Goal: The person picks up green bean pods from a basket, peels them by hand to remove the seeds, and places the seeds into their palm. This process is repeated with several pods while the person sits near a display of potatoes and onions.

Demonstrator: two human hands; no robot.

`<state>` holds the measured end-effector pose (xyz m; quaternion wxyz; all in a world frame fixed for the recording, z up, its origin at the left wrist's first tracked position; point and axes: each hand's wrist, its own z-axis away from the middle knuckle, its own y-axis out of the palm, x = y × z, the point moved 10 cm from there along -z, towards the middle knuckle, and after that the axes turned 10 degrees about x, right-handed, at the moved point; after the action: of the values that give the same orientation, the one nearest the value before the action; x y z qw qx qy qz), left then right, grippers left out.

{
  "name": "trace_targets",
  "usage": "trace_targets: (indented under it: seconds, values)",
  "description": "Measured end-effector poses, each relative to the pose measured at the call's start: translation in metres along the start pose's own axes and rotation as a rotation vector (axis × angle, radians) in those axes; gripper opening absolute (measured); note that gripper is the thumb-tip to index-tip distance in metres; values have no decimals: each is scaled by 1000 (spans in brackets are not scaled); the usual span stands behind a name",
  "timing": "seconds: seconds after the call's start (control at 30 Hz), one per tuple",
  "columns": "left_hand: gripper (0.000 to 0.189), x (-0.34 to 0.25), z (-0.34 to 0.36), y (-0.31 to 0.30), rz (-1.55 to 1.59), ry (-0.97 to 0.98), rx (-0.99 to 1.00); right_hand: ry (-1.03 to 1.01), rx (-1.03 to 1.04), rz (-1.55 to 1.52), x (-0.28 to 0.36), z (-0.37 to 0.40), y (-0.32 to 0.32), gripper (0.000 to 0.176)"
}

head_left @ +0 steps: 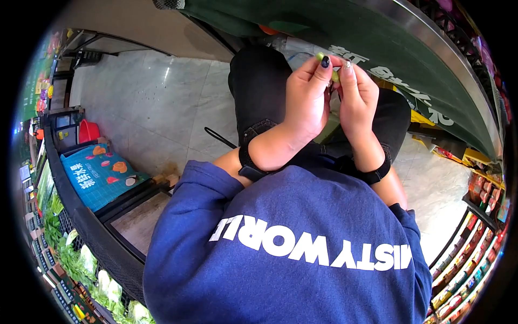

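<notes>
Our left hand (306,94) and right hand (357,100) pinch small green bits (335,76); we should press softly, as they might squash easily.

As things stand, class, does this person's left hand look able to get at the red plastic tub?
Probably not without moving: the left hand is busy with a small yellow-green piece beside the right hand, and the red plastic tub sits well to the left, across grey floor tiles.

Matt cloth shirt (302,205); beyond it at left, smooth, glossy floor tiles (156,102); beyond it at right, shiny metal edging (442,36).
</notes>
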<state>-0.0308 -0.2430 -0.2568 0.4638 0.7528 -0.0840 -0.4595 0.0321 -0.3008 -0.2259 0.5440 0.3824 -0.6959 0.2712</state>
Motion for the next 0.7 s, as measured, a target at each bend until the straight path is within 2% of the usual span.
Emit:
trace_targets:
  seconds: [0.07,0.17,0.23,0.27,0.33,0.37,0.4,0.47,0.57,0.7]
  values:
    - [22,-1,-3,-2,33,10,-11,7,10,-80,-4,0,-2,27]
    - [23,-6,-8,-8,110,-29,-55,16,11,5,-12,-5,-10,31]
    - [23,-8,-12,-14,117,-53,-32,221,105,-21,-42,-15,-14,32]
    - [24,-8,-13,-15,124,-76,-11,219,104,-21,-52,-20,-20,32]
    - [26,-11,-13,-21,82,-80,-16,310,383,807,-89,-26,-13,31]
    - [26,-13,-12,-24,48,-91,-21,399,459,955,-111,-24,-14,28]
    - [26,-13,-10,-27,15,-103,-27,400,457,953,-127,-25,-17,28]
    - [27,-13,-8,-33,0,-106,-29,450,599,1187,-168,-19,-19,27]
    - [27,-8,-2,-39,-5,-145,-47,485,629,1221,-188,-20,-22,26]
    - [27,-9,0,-45,-121,-182,-37,434,547,1197,-183,-23,-23,26]
